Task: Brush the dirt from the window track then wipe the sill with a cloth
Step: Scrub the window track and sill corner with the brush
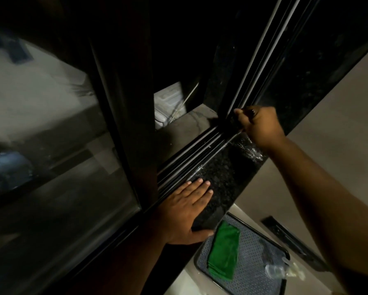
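Note:
The window track (191, 152) runs as dark parallel rails from lower left to upper right, beside the black speckled stone sill (225, 167). My left hand (187, 211) lies flat on the sill, palm down, fingers together, holding nothing. My right hand (257, 124) is closed over the track farther along, gripping a small dark object that looks like a brush; most of it is hidden in the fist and the gloom. A folded green cloth (223, 252) lies in a grey tray (255, 279) below the sill.
A dark sliding window pane (51, 135) and its frame (123, 103) fill the left. A clear plastic bottle (279, 268) lies in the tray's right corner. A pale wall (328, 124) sits right of the sill. Pale streaks of dust mark the sill near my right wrist.

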A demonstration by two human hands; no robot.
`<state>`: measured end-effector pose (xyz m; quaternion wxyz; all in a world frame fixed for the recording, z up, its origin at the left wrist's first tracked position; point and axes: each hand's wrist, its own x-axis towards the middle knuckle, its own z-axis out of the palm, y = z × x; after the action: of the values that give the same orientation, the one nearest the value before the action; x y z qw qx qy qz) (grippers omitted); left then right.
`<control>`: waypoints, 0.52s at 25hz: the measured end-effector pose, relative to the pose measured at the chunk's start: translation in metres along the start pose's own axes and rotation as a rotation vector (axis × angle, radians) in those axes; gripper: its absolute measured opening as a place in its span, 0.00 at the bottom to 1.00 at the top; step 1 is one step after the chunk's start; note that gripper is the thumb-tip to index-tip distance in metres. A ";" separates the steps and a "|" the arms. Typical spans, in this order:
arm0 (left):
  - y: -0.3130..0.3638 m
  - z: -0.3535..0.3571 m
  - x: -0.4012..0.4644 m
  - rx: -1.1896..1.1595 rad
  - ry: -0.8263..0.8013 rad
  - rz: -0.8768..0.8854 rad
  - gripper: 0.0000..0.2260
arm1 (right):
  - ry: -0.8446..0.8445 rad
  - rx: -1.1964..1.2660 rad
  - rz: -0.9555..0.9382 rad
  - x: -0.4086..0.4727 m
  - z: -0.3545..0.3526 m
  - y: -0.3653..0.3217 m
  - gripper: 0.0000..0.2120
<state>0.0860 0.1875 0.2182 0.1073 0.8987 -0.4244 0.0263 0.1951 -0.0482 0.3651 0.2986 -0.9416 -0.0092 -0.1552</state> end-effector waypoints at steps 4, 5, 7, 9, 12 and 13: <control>0.000 0.000 -0.001 -0.008 0.002 0.007 0.39 | 0.047 -0.120 0.013 -0.004 0.022 -0.004 0.16; 0.000 -0.001 -0.001 -0.010 0.004 0.004 0.39 | 0.026 -0.074 0.070 -0.007 0.032 -0.007 0.15; 0.001 -0.001 -0.002 -0.010 0.014 -0.001 0.39 | 0.100 0.114 0.229 -0.003 0.037 -0.014 0.18; 0.001 -0.001 -0.002 -0.017 0.023 0.001 0.39 | 0.283 0.305 0.402 0.008 0.026 -0.012 0.19; 0.001 0.000 -0.002 -0.019 0.042 -0.003 0.39 | 0.442 0.210 0.463 0.006 0.023 -0.002 0.22; 0.001 0.000 -0.002 -0.016 0.039 0.002 0.39 | 0.391 0.188 0.466 0.005 0.027 -0.002 0.21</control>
<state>0.0842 0.1886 0.2183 0.1228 0.8967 -0.4233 0.0406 0.2075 -0.0313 0.3471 0.4080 -0.8390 0.2500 -0.2591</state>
